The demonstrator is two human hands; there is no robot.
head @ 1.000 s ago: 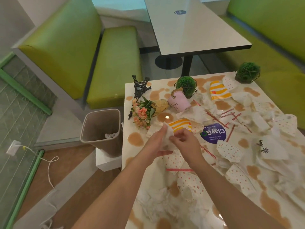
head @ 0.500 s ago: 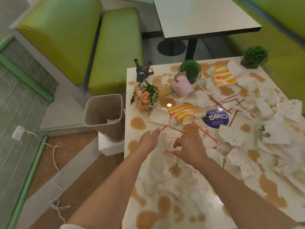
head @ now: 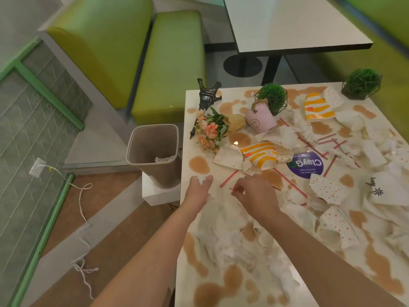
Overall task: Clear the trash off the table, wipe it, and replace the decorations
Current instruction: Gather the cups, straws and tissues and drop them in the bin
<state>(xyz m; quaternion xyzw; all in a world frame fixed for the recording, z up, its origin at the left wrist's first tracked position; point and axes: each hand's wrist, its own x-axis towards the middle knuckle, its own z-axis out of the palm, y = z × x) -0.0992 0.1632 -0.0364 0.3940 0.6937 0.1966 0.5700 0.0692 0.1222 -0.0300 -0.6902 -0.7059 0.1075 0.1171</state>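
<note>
Trash — a crumpled napkin (head: 202,178) — is gripped in the left hand (head: 198,190) at the table's (head: 188,218) left edge, near the bin (head: 155,156); a red straw (head: 232,190) is pinched by the right hand (head: 254,192).

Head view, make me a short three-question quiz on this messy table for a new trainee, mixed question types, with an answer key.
1. True or false: the bin beside the table already has some white paper in it.
2. Multiple choice: what does the left hand hold? A) a striped cup B) crumpled white paper C) the flowers
3. Fill in: the right hand pinches a red ____.

Key:
1. True. White paper shows at the bottom of the bin.
2. B. The paper sits between its fingers, near the table's left edge.
3. Straw. Only its end shows at the fingertips; more red straws lie on the table.
</note>
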